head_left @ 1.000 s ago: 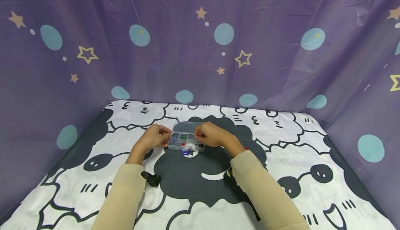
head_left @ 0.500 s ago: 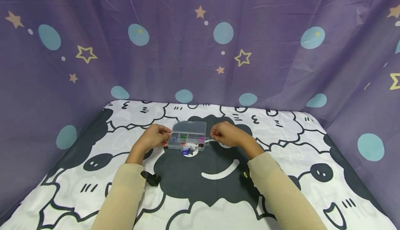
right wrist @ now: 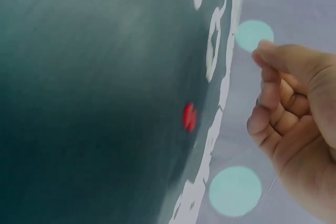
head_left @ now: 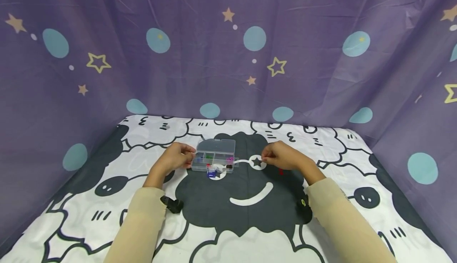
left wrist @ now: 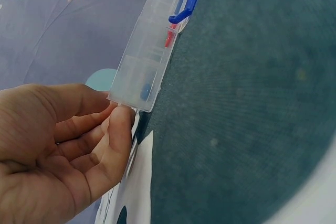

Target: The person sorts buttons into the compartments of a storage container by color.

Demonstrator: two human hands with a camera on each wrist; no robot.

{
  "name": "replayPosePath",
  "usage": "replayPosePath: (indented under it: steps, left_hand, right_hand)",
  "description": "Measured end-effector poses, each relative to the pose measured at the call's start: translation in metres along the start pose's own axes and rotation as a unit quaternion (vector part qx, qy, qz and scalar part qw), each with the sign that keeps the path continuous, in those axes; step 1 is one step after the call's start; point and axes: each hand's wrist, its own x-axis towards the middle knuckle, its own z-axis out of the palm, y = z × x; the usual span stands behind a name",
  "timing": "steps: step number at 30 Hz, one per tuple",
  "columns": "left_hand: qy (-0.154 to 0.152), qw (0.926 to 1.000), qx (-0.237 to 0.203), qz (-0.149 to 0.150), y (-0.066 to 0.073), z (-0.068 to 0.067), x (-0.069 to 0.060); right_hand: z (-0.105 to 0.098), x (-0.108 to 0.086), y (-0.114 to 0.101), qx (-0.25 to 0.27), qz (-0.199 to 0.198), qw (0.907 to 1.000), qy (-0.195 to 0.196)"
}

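A clear plastic compartment box [head_left: 216, 147] stands on the dark sheep print in the head view, its lid raised at the back. Small blue, green, pink and dark pieces lie in its compartments. My left hand [head_left: 175, 156] pinches the box's left end between thumb and fingers, as the left wrist view also shows. A blue clip-like piece [left wrist: 190, 1] is at the box's front. My right hand [head_left: 280, 155] is to the right of the box, thumb against the forefinger and the other fingers curled, with nothing visible between them. A small red piece [right wrist: 190, 117] lies on the cloth near it.
The cloth [head_left: 221, 247] with sheep drawings covers the whole surface. A purple curtain [head_left: 200, 80] with stars and dots hangs behind and at the sides. A black device [head_left: 172, 204] sits at the left wrist.
My right hand has moved away from over the box to the right, uncovering the pink and dark pieces and nearing the red piece. The left hand and the box stay in place.
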Motion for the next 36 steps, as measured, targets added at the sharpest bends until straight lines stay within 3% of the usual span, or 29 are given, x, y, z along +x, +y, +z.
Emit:
replayPosePath:
  steps: [6, 16, 24, 36]
  left_hand:
    - [0.001, 1.0000, -0.001, -0.003, 0.001, -0.001, -0.001]
    - [0.001, 1.0000, 0.000, 0.000, 0.001, 0.000, -0.002]
    - [-0.007, 0.9998, 0.002, 0.020, -0.001, -0.001, -0.002]
    - [-0.008, 0.9999, -0.001, 0.013, -0.001, -0.001, -0.002]
  right_hand:
    - [-0.005, -0.019, 0.015, 0.025, 0.030, 0.9992, -0.013]
    - [-0.009, -0.039, 0.034, 0.033, 0.044, 0.9982, -0.026]
    - [-0.008, -0.043, 0.040, 0.050, 0.062, 0.9952, -0.056]
    - [-0.007, -0.040, 0.039, 0.027, 0.051, 0.9959, -0.069]
